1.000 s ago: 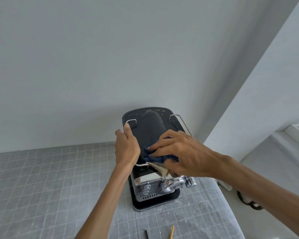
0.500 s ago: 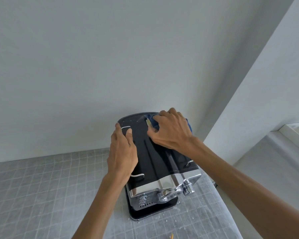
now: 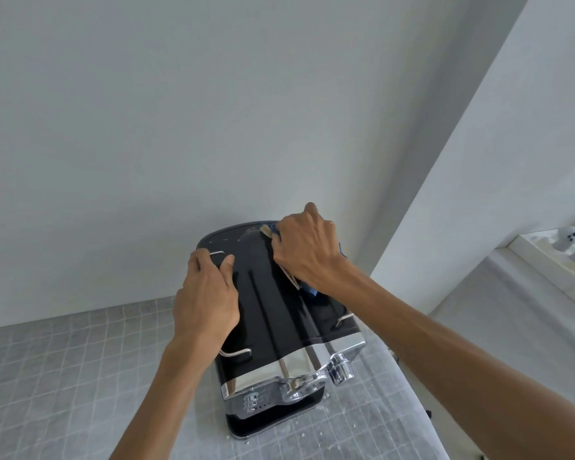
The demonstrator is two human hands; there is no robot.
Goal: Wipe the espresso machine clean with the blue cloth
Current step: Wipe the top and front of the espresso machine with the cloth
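A black espresso machine (image 3: 273,323) with a chrome front stands on the grey gridded mat, seen from above. My right hand (image 3: 307,250) presses a bunched blue cloth (image 3: 309,288) onto the far right part of the machine's top; only small blue edges show under the palm. My left hand (image 3: 206,300) lies flat on the left side of the top, fingers by the rear wire rail, steadying the machine.
The grey gridded mat (image 3: 63,376) covers the counter, with white crumbs near the machine's base. A white wall rises right behind the machine and another wall juts out at the right. A ledge at far right carries a small white figurine (image 3: 568,237).
My right hand with the cloth went from the front of the machine's top to its far end and stays there. The left hand slid slightly back along the left side.
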